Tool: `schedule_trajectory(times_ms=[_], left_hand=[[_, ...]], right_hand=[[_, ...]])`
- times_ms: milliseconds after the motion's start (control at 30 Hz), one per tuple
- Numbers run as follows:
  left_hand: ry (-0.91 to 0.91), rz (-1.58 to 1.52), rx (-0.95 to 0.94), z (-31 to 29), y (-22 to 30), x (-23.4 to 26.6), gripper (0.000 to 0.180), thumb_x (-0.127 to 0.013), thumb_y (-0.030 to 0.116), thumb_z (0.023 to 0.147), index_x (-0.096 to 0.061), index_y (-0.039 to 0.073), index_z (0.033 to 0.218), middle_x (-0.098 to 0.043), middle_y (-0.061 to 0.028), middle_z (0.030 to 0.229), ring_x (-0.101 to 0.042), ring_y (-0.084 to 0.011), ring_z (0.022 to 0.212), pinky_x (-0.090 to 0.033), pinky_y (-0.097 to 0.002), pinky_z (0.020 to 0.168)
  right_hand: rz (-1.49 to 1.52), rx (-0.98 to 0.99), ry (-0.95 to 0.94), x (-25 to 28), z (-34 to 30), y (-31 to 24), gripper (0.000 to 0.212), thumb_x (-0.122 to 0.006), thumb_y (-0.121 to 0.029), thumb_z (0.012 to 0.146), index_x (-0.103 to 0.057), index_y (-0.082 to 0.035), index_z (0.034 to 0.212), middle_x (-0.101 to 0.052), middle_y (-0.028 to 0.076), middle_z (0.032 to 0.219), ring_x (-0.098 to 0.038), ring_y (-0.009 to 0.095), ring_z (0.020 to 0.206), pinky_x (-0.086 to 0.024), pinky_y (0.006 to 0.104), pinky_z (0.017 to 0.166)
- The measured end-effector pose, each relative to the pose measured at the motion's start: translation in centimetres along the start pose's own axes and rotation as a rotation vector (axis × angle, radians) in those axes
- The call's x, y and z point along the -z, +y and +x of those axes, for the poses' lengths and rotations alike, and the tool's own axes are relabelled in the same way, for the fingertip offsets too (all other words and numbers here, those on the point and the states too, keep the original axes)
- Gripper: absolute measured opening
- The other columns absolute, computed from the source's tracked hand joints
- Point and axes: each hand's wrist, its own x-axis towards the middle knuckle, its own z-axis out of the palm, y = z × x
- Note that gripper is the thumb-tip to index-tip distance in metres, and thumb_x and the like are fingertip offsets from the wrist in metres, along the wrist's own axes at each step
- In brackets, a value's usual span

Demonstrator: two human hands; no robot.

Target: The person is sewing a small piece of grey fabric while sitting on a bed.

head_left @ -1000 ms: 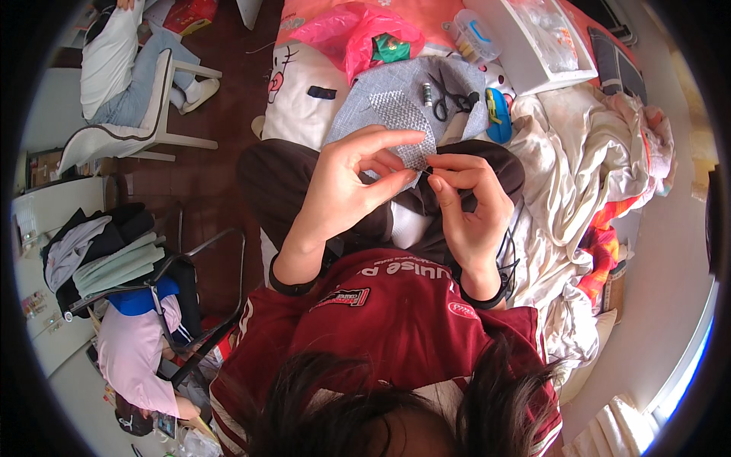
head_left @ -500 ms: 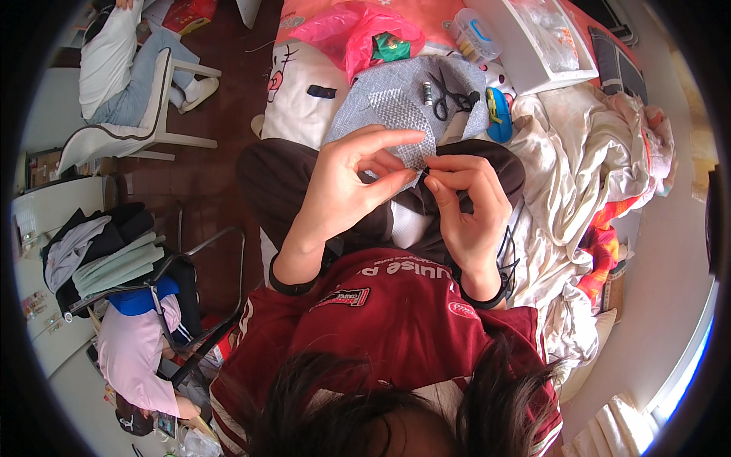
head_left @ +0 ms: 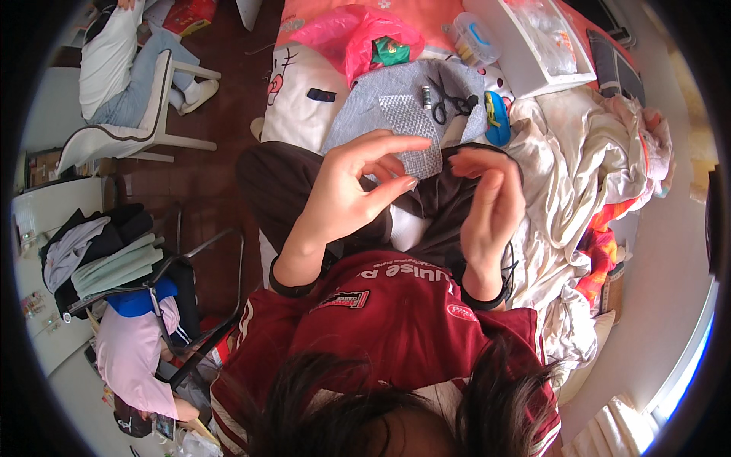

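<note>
My left hand (head_left: 346, 190) is over my lap, its thumb and fingers closed on the lower edge of a small piece of coarse grey woven fabric (head_left: 419, 145). To its right, apart from the fabric, my right hand (head_left: 496, 199) is raised with its fingers pressed together. Whatever it may pinch is too small to see. Beyond the hands a larger grey cloth (head_left: 365, 95) is spread on the bed. On it lie black-handled scissors (head_left: 460, 105) and a small thread spool (head_left: 426, 96). A blue and yellow case (head_left: 498, 118) sits at the cloth's right edge.
A pink plastic bag (head_left: 343, 34), a clear box with a blue handle (head_left: 476, 38) and a white drawer-like bin (head_left: 541, 49) stand farther back. Crumpled pale bedding (head_left: 563, 175) lies at the right. Two people sit at the left, near a chair piled with clothes (head_left: 114, 259).
My right hand has moved away from the fabric to the right and turned. My left hand stays nearly in place, and more of the woven piece shows.
</note>
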Motion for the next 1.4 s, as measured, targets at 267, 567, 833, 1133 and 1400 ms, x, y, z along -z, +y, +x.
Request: schedule_trajectory(times_ms=[267, 567, 833, 1133, 1400], left_hand=[[-0.1, -0.133, -0.007, -0.2, 0.3, 0.3, 0.035, -0.056, -0.011, 0.073, -0.053, -0.004, 0.107, -0.052, -0.0037, 0.088, -0.052, -0.0059, 0.07, -0.042, -0.0172, 0.06], [-0.063, -0.137, 0.019, -0.7, -0.3, 0.8, 0.034, -0.057, -0.009, 0.071, -0.057, 0.003, 0.104, -0.054, -0.0024, 0.089, -0.051, -0.0053, 0.066, -0.042, -0.0175, 0.057], [-0.061, -0.127, 0.03, -0.9, -0.6, 1.7, 0.033, -0.057, -0.01, 0.072, -0.055, -0.003, 0.104, -0.055, -0.0033, 0.092, -0.051, -0.0037, 0.067, -0.04, -0.0148, 0.056], [-0.001, -0.123, 0.058, -2.1, -1.1, 3.2, 0.034, -0.056, -0.008, 0.072, -0.056, 0.002, 0.104, -0.057, -0.0022, 0.099, -0.052, -0.0044, 0.068, -0.041, -0.0153, 0.055], [0.045, -0.136, 0.045, -2.9, -1.0, 4.9, 0.032, -0.055, -0.009, 0.073, -0.054, -0.002, 0.104, -0.057, -0.0057, 0.104, -0.053, -0.0032, 0.067, -0.041, -0.015, 0.055]], right_hand=[[0.48, -0.141, -0.715, 0.0, 2.7, 5.1, 0.023, -0.061, -0.003, 0.074, -0.056, 0.002, 0.096, -0.056, 0.007, 0.09, -0.05, 0.012, 0.084, -0.04, 0.025, 0.076], [0.498, -0.162, -0.791, -1.3, 2.9, 5.4, 0.025, -0.066, -0.004, 0.07, -0.06, 0.0, 0.094, -0.057, 0.004, 0.091, -0.051, 0.011, 0.086, -0.041, 0.0261, 0.077], [0.572, -0.336, -0.623, -1.7, 3.3, 6.9, 0.004, -0.055, -0.007, 0.081, -0.053, -0.003, 0.083, -0.055, 0.002, 0.082, -0.048, 0.007, 0.074, -0.038, 0.0206, 0.064], [1.25, -0.663, 0.45, 0.6, 7.3, 11.9, 0.024, -0.028, -0.004, 0.09, -0.035, 0.012, 0.106, -0.046, 0.025, 0.116, -0.05, 0.031, 0.104, -0.043, 0.0386, 0.092], [-0.532, 0.291, 0.427, 2.5, 8.8, 13.6, 0.009, -0.044, -0.008, 0.087, -0.041, 0.0, 0.09, -0.054, 0.014, 0.111, -0.054, 0.025, 0.092, -0.04, 0.0323, 0.08]])
